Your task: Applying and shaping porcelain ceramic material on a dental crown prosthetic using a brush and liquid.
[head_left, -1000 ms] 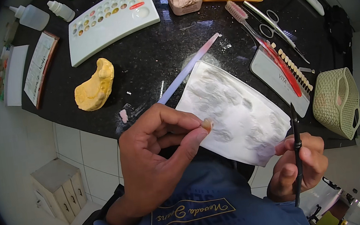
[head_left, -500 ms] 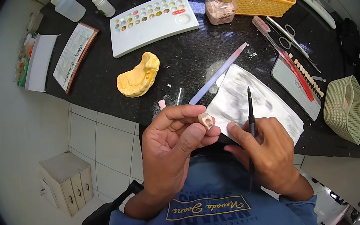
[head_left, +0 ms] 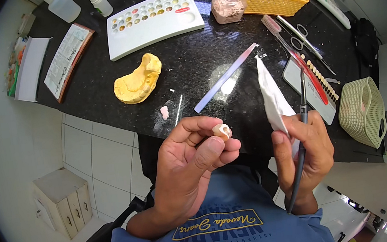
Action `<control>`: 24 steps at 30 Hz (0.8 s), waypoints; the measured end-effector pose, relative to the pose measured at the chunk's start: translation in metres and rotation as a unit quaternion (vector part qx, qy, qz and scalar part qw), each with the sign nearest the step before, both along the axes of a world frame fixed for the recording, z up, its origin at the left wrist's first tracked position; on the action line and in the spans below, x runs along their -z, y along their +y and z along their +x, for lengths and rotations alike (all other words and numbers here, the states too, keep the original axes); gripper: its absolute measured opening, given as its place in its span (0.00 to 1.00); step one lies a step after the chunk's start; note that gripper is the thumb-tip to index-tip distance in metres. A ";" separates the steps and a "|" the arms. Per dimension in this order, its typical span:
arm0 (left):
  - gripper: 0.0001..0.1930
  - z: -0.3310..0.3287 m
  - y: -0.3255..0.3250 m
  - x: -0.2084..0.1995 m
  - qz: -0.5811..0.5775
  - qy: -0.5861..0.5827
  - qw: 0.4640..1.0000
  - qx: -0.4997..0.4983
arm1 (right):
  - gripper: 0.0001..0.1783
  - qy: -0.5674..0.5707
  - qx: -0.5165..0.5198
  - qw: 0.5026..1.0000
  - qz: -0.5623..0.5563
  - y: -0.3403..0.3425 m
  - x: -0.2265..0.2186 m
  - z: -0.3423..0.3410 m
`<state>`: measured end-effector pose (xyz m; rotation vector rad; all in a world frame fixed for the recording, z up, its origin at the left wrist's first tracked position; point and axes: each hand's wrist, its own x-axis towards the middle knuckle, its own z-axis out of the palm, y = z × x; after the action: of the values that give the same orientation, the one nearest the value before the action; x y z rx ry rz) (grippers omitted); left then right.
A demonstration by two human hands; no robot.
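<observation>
Between thumb and fingertips, my left hand (head_left: 187,167) pinches a small cream dental crown (head_left: 222,131), its hollow side showing. My right hand (head_left: 310,147) is closed on a white paper napkin (head_left: 275,94), raised off the table by one edge and seen nearly edge-on. The same hand keeps a fine-tipped dark brush (head_left: 304,112) between its fingers, tip pointing up and away. A yellow plaster dental cast (head_left: 138,82) lies beyond my left hand. Farther off stands a white palette (head_left: 156,31) with rows of coloured wells.
A lilac stick (head_left: 224,79) lies on the black table (head_left: 187,68). To the right are a red toothbrush (head_left: 311,75), scissors (head_left: 300,37), a tooth shade guide (head_left: 326,100) and a green basket (head_left: 361,112). A jar of pink powder (head_left: 228,8) stands by a yellow basket (head_left: 281,7).
My right hand has taken hold of the napkin and lifted it off the table, moving right with the brush still in its fingers. My left hand still holds the crown, turned slightly.
</observation>
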<state>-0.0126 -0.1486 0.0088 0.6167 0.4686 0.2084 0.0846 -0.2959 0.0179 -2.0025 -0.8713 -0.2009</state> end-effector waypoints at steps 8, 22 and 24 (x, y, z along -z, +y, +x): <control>0.12 0.004 -0.006 0.000 -0.017 -0.011 0.999 0.030 | 0.27 -0.045 -0.022 0.999 -0.002 0.007 -0.003 -0.011; 0.13 0.010 -0.013 0.005 0.079 -0.017 0.997 -0.018 | 0.27 -0.051 -0.058 0.997 -0.010 0.001 0.001 -0.006; 0.14 0.009 -0.011 0.007 0.116 -0.015 0.993 -0.012 | 0.21 -0.057 -0.026 0.998 0.020 -0.006 -0.002 0.005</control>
<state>-0.0036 -0.1600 0.0021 0.8338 0.4267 0.2970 0.0892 -0.3018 0.0199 -1.9449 -0.9824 -0.3032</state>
